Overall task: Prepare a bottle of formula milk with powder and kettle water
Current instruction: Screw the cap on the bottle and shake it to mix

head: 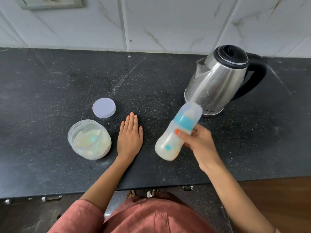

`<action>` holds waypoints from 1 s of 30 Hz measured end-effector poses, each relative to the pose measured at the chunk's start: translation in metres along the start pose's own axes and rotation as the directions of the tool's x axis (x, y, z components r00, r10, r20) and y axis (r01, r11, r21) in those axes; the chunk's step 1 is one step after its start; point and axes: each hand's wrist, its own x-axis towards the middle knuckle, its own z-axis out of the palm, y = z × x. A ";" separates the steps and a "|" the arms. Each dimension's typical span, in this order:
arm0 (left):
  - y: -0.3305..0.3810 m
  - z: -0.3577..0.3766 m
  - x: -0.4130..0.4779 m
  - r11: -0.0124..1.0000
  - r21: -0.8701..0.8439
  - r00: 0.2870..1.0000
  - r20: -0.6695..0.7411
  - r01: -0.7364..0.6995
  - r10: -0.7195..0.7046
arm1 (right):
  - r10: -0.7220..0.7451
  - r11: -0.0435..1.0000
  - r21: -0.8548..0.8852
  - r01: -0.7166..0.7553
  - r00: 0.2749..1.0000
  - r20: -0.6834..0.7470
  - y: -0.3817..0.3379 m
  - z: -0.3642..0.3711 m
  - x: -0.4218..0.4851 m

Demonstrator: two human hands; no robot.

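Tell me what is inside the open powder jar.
The powder jar holds pale formula powder, and a blue-green shape, probably a scoop, shows blurred through the wall. Its lid lies on the counter behind it. How much of the scoop is buried in powder cannot be seen.

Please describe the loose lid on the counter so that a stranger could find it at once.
On the black counter, look to the open jar of white powder beside the flat left hand. Just behind the jar, towards the wall, lies the lid. It is the only flat, round, pale lilac disc there.
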 end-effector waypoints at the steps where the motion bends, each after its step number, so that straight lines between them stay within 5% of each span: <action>1: 0.000 0.000 0.000 1.000 -0.004 1.000 -0.003 0.002 -0.002 | -0.015 0.993 0.112 0.022 0.998 -0.062 -0.004 -0.002 0.004; 4: 0.000 0.000 0.000 1.000 -0.003 1.000 0.000 -0.005 0.005 | -0.040 0.938 0.328 0.111 0.975 -0.217 -0.009 -0.003 0.013; 9: 0.000 0.001 0.000 1.000 0.002 1.000 -0.007 -0.005 0.005 | 0.048 0.998 0.038 -0.047 0.998 -0.033 0.005 0.007 0.001; 12: -0.001 0.002 0.000 1.000 0.001 1.000 -0.012 -0.005 0.005 | 0.132 0.981 0.144 -0.131 0.991 0.000 0.005 0.006 0.000; 17: -0.001 0.002 0.000 1.000 -0.003 1.000 -0.018 -0.012 0.012 | 0.295 0.807 0.539 -0.241 0.955 -0.014 -0.005 0.001 0.009; 25: 0.000 0.001 -0.001 1.000 -0.004 1.000 -0.010 -0.013 0.013 | 0.512 0.511 0.753 -0.415 0.851 0.122 -0.006 -0.010 0.015; 30: -0.001 0.003 0.000 1.000 -0.017 0.999 -0.031 -0.010 0.010 | 0.445 0.347 0.799 -0.492 0.836 0.322 -0.003 -0.018 0.015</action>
